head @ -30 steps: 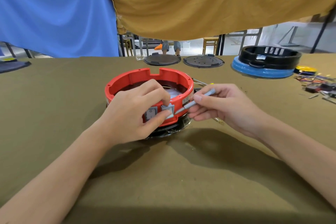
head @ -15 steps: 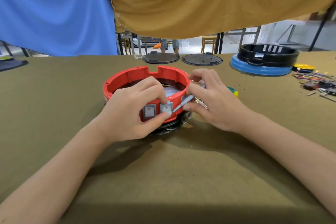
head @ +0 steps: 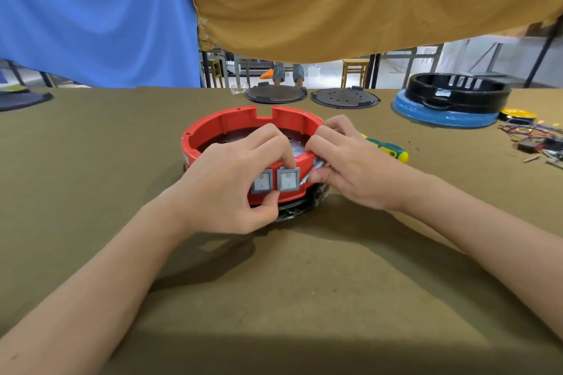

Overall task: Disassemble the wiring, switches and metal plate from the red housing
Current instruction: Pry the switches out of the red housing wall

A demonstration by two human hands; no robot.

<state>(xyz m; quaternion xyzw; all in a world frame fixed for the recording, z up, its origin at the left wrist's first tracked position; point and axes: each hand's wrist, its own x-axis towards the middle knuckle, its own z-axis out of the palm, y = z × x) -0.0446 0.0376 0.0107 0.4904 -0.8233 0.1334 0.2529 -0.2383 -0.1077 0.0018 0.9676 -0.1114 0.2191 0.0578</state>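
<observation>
The round red housing stands on a black base on the table, with two grey rocker switches set in its near wall. My left hand grips that wall, fingers curled over the rim and thumb under the left switch. My right hand lies against the housing's right side, fingers hooked over the rim, and pinches a thin grey tool whose tip touches the right switch's edge. Hands and rim mostly hide the housing's inside.
A green and yellow screwdriver lies just right of my right hand. Two black discs sit at the far edge, a black housing on a blue base at far right, loose wires and parts beside it.
My right hand has moved left and rolled over onto the housing's rim, taking the grey tool from pointing outward to lying tucked against the right switch. My left hand keeps its grip.
</observation>
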